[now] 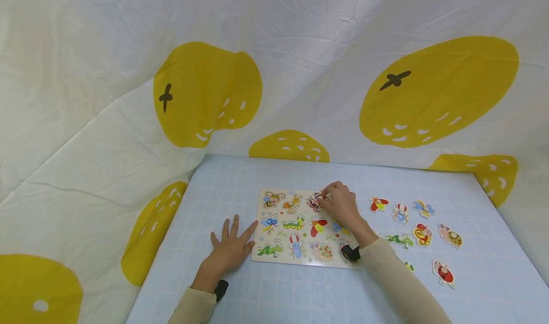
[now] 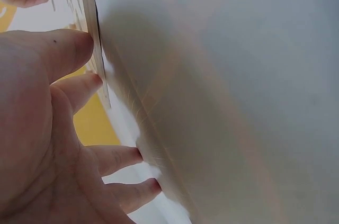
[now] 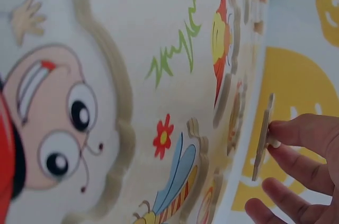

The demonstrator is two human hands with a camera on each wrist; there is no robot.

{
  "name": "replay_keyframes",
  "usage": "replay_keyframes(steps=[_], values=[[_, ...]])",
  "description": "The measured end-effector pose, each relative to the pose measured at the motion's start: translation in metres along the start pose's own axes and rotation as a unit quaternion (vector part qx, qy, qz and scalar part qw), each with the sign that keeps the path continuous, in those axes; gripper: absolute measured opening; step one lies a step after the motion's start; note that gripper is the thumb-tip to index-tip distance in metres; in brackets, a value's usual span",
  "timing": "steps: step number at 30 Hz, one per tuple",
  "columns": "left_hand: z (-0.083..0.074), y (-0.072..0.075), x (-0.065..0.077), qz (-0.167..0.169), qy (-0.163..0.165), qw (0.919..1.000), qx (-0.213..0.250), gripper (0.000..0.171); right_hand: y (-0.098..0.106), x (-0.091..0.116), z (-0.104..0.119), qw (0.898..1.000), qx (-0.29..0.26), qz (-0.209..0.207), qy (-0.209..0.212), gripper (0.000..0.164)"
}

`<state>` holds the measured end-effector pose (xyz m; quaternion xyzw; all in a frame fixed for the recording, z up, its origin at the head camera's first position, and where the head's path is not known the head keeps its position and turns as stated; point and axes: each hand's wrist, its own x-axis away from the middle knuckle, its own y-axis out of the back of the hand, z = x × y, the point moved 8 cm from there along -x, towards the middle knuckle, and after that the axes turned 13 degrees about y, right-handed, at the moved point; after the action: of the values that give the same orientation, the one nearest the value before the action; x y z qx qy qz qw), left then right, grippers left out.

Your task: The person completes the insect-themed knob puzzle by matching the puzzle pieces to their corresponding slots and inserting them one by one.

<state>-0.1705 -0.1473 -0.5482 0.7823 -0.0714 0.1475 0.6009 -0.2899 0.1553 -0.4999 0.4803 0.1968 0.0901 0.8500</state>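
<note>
My right hand [image 1: 340, 202] pinches a spider puzzle piece [image 1: 315, 201] by its small knob over the top row of the wooden insect puzzle board [image 1: 274, 221]. The right wrist view shows the piece edge-on between thumb and finger, apart from the board. My left hand [image 1: 231, 248] lies with fingers spread on the table at the board's left side. In the left wrist view its thumb [image 2: 71, 46] touches the board's edge. A bee [image 1: 271, 200] and an ant [image 1: 292, 204] are at the board's top left. My right forearm hides part of the board's right side.
Loose insect pieces lie right of the board: a red firefly [image 1: 378, 204], a beetle [image 1: 401, 213], a dragonfly-like insect [image 1: 423, 208], a grasshopper [image 1: 401, 239], a butterfly [image 1: 422, 235], a snail-like piece [image 1: 450, 236] and a ladybug [image 1: 443, 273]. A lemon-print curtain [image 1: 300, 76] hangs behind the table.
</note>
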Motion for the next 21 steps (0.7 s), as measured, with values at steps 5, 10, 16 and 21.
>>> replay_keyframes(steps=[5, 10, 16, 21], values=[[0.000, -0.001, -0.001, 0.001, 0.000, 1.0000, -0.001, 0.059, -0.006, -0.002, 0.001, 1.000, 0.002, 0.008, -0.002, 0.011], [-0.002, 0.001, 0.000, 0.003, -0.001, 1.0000, 0.001, 0.059, -0.011, -0.003, 0.003, 1.000, 0.008, 0.023, -0.006, 0.010], [-0.002, 0.003, 0.000, 0.004, -0.001, 1.0000, 0.009, 0.058, -0.015, -0.004, 0.004, 0.999, 0.019, 0.036, -0.004, 0.009], [0.000, 0.000, 0.000, 0.002, 0.002, 1.0000, 0.003, 0.058, -0.018, -0.004, 0.005, 0.999, 0.021, 0.043, -0.009, 0.010]])
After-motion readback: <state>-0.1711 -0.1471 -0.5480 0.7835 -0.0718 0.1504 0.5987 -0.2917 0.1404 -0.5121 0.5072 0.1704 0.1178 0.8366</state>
